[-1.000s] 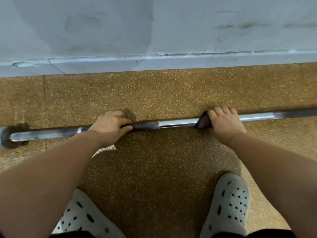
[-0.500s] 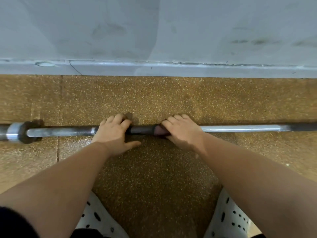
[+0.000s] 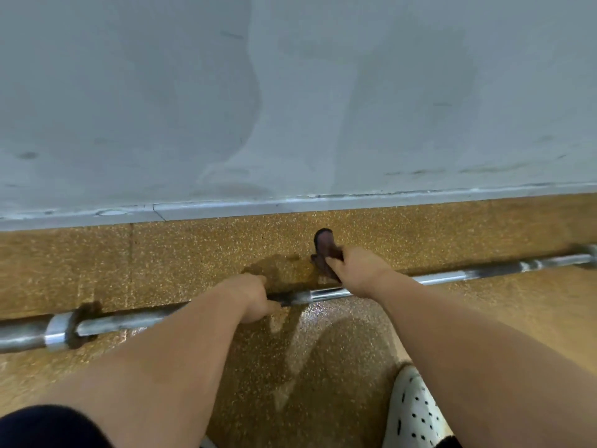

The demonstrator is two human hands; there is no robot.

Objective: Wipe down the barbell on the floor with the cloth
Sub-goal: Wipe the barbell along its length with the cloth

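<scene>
The barbell lies on the speckled brown floor, running from the lower left, where a metal collar rings it, up toward the right edge, roughly along the foot of the grey wall. The left hand is closed around the shaft near its middle, fingers curled over the top and thumb below. Just to its right, a short bright stretch of bar shows between the two hands. The right hand sits over the bar with its fingers pinched on a dark brownish cloth, which bunches and sticks up past the fingertips on the wall side of the shaft. Whether the cloth touches the bar cannot be told. A white perforated shoe shows under the right forearm.
</scene>
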